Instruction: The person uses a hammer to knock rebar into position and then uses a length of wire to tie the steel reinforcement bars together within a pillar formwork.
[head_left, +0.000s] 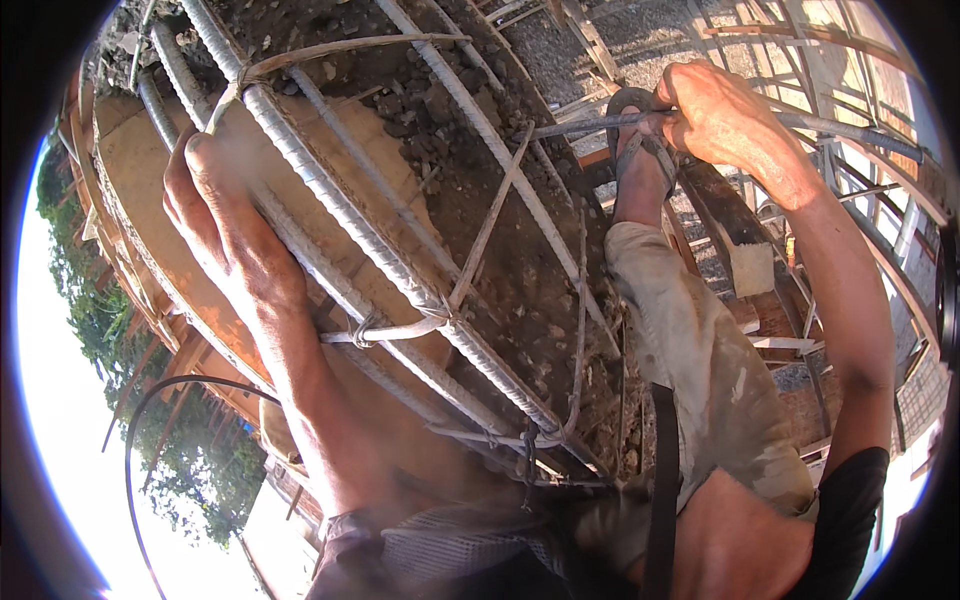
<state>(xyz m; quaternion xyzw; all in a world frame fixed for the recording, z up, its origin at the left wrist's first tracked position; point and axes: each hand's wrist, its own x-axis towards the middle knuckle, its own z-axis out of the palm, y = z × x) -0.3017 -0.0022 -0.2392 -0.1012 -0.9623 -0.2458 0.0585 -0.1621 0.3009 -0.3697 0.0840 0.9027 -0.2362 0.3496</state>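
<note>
My left hand (235, 215) reaches to the upper left of a reinforcing-bar cage. Its fingers are closed around the pale bent end of a stirrup (222, 108), beside a thick ribbed rebar (320, 190); the thumb side is partly hidden. At the upper right, my right hand (725, 120) is wrapped round a dark steel bar (590, 125), just by my sandalled foot (640, 160). That bar runs sideways from the cage past my wrist. A lower stirrup (400, 330) crosses the long bars, with thin wire twisted at a joint.
Plywood formwork (130, 190) lines the left side of the cage. Rough concrete with loose rubble (410, 120) lies beneath the bars. Timber planks (720, 220) and scaffolding stand below on the right. A thin black cable (130, 470) loops at the left, before trees (90, 290).
</note>
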